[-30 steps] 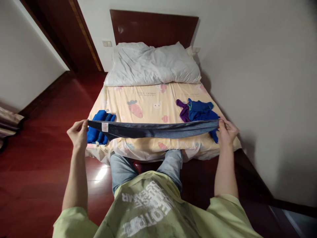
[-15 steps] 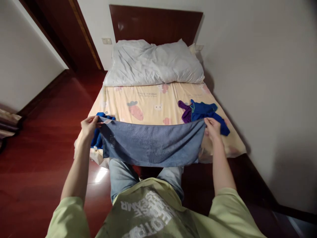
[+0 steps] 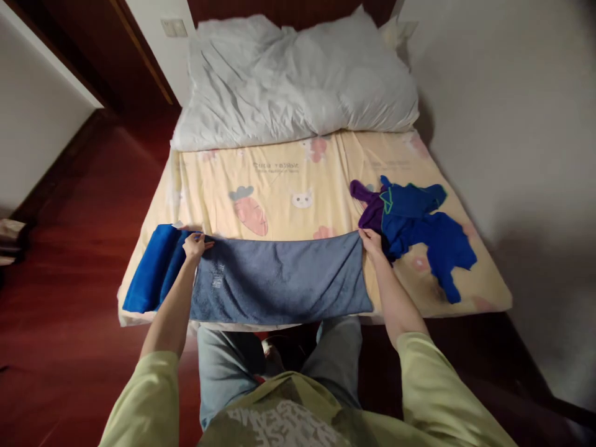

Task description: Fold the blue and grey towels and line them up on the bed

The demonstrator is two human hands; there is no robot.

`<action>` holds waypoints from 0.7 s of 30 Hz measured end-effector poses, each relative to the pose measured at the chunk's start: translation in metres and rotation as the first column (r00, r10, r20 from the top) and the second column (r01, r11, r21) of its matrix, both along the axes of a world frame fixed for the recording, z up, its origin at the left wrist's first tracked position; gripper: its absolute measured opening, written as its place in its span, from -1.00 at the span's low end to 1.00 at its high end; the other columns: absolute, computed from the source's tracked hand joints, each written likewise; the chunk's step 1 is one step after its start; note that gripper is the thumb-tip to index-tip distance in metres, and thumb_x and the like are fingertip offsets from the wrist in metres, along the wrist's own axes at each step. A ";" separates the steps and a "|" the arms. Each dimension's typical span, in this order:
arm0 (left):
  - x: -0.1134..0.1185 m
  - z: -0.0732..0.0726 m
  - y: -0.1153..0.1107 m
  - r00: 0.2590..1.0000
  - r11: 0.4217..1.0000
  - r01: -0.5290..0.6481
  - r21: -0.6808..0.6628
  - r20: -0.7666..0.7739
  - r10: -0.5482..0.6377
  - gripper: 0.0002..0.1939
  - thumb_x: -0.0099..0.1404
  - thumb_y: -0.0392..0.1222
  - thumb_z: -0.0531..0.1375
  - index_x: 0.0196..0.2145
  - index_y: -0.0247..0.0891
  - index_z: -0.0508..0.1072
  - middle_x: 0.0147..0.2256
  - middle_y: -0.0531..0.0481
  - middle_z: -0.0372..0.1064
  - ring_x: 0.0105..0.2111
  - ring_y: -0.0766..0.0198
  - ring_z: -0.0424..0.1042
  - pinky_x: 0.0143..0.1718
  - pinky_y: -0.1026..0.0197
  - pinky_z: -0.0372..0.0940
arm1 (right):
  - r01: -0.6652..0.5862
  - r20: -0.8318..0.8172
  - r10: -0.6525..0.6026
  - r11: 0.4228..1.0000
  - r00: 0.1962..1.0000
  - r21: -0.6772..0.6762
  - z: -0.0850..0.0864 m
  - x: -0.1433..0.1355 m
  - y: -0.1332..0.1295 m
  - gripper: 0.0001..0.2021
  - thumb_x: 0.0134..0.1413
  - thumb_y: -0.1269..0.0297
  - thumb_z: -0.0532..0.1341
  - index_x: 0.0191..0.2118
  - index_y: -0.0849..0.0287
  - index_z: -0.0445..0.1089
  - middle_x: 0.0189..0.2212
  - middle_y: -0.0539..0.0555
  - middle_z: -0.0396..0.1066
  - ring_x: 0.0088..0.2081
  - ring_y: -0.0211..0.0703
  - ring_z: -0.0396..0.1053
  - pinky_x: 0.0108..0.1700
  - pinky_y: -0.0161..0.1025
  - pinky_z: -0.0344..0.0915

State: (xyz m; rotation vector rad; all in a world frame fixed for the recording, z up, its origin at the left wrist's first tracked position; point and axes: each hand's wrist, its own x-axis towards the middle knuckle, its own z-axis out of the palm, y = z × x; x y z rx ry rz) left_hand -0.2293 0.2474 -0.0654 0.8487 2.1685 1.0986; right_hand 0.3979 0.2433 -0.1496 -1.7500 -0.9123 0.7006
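A grey-blue towel lies stretched across the front edge of the bed. My left hand pinches its far left corner, and my right hand pinches the far right corner. Folded blue cloths rest on the bed just left of my left hand. To the right of my right hand lies a crumpled heap of blue cloth, with a purple cloth at its left side.
The bed has a yellow sheet with carrot and rabbit prints. A bulky pale quilt or pillow spans its head end. A wall runs along the right, and dark red floor shows at left.
Both hands have lowered the towel onto the bed and moved slightly closer together. The view has come nearer to the bed, so the blue cloths on both sides show more fully.
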 end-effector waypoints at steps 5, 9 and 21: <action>-0.003 -0.033 0.027 0.993 1.000 0.021 -0.003 -0.113 -0.021 -0.87 0.12 -0.24 0.34 -0.41 -0.28 0.44 -0.47 -0.16 0.49 -0.18 -0.11 0.62 -0.20 0.02 0.55 | -0.020 0.102 0.017 0.999 0.995 0.032 -0.020 0.030 0.028 -0.71 -0.01 0.04 0.40 -0.43 0.18 0.51 -0.37 0.12 0.58 -0.17 0.01 0.54 0.07 -0.01 0.44; 0.003 -0.050 0.039 0.993 0.998 0.012 0.067 0.115 -0.020 -0.79 0.24 -0.14 0.31 -0.28 -0.30 0.41 -0.40 -0.10 0.48 -0.32 0.05 0.63 -0.28 0.10 0.56 | 0.015 0.180 -0.021 0.999 0.983 0.035 -0.035 0.039 0.050 -0.79 0.00 0.14 0.39 -0.40 0.20 0.55 -0.30 0.15 0.61 -0.11 0.08 0.55 0.15 0.06 0.41; 0.022 -0.062 0.067 0.975 0.994 0.049 0.100 0.211 -0.069 -0.78 0.36 -0.21 0.23 -0.09 -0.33 0.37 -0.17 -0.20 0.49 -0.46 0.26 0.57 -0.34 0.17 0.54 | 0.125 0.267 -0.100 0.989 0.958 -0.076 -0.035 0.037 0.072 -0.72 0.08 0.10 0.34 -0.26 0.25 0.56 -0.23 0.22 0.59 -0.08 0.11 0.52 0.16 0.05 0.38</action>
